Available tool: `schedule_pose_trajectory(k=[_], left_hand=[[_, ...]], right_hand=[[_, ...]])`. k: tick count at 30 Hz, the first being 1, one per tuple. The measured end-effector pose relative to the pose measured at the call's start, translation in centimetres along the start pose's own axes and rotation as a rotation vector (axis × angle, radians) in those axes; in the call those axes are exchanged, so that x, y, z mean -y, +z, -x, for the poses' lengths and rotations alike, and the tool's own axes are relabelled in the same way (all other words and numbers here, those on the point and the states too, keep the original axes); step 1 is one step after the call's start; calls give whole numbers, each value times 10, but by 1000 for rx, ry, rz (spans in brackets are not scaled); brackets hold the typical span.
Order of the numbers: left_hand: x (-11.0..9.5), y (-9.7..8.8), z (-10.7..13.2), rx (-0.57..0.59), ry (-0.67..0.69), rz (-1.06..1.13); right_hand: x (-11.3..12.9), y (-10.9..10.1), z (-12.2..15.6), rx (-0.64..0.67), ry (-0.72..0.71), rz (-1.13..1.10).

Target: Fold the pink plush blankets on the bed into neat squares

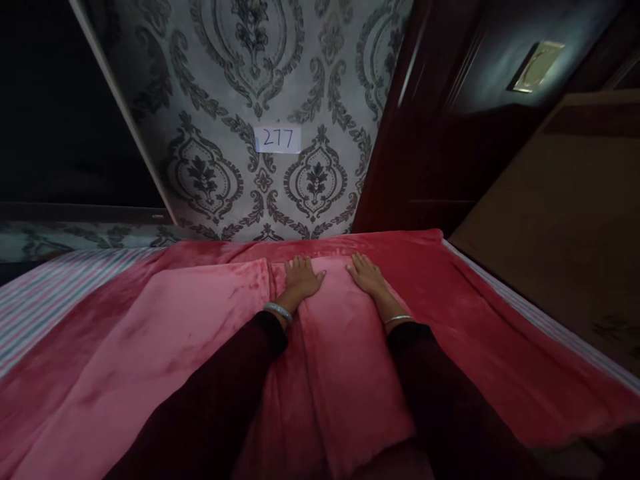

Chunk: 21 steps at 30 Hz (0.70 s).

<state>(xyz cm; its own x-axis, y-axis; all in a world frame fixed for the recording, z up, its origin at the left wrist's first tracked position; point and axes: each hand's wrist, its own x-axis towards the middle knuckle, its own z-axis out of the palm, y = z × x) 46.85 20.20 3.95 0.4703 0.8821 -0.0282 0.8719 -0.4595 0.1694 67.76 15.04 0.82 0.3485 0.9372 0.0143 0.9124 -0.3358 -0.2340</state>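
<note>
A plush blanket (200, 300) in pink and red is spread out before me, with its sides folded in toward the middle. My left hand (301, 278) lies flat near its far edge, fingers apart, beside the seam between two folded parts. On the narrower pink fold (345, 347), close to its right edge, my right hand (367, 275) rests palm down with the fingers stretched forward. Neither hand grips the cloth. Both wrists wear silver bangles below dark sleeves.
Striped cloth (55, 287) shows under the blanket at left and right. Behind stands a patterned wall (235, 107) bearing a paper label (278, 139) marked 277. A dark screen (75, 120) is at left; a dark red door (425, 133) and brown panel (560, 220) are at right.
</note>
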Motion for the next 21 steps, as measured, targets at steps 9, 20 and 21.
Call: schedule_pose_trajectory(k=[9,20,21], left_hand=[[-7,-35,9,92,-6,75],[-87,20,86,45,491,21],[-86,24,88,34,483,6]], right_hand=[[-1,-28,44,-122,-55,-301],[-29,11,110,-317,-12,-1006],[-27,16,112,-344,-24,-954]])
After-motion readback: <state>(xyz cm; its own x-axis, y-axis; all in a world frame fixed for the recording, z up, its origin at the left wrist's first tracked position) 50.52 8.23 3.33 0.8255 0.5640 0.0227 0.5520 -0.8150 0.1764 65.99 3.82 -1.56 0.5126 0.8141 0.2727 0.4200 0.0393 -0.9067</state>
